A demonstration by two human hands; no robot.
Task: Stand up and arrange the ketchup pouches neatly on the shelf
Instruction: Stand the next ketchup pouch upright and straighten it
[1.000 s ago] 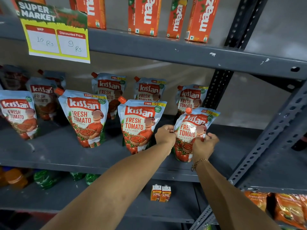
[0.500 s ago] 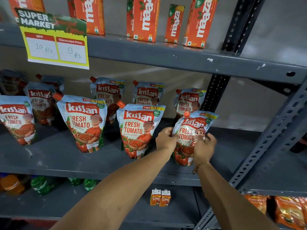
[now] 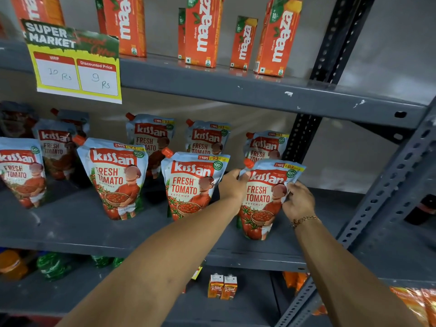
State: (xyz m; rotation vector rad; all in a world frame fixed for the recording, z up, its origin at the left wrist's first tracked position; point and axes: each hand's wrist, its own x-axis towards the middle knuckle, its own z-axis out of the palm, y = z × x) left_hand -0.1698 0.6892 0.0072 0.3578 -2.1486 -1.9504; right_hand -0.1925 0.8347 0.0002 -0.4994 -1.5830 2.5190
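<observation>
Several ketchup pouches stand upright in two rows on the grey middle shelf [image 3: 70,232]. The front-right ketchup pouch [image 3: 262,199] stands near the shelf's front edge. My left hand [image 3: 232,185] grips its upper left edge, just below the orange cap. My right hand [image 3: 298,201] pinches its right edge. To its left stand another front pouch [image 3: 188,185] and a third [image 3: 115,178]; a fourth [image 3: 21,171] is at the far left. Back-row pouches [image 3: 205,138] stand behind, partly hidden.
Orange juice cartons [image 3: 203,31] line the upper shelf, where a yellow price sign [image 3: 75,64] hangs. A perforated grey upright [image 3: 389,192] rises close on the right. Below are green bottles [image 3: 52,265], two small juice boxes [image 3: 221,286] and orange packets [image 3: 410,300].
Both hands stay on the front-right pouch. The pouch now stands a little straighter, and the view has tilted upward, so everything sits lower in frame.
</observation>
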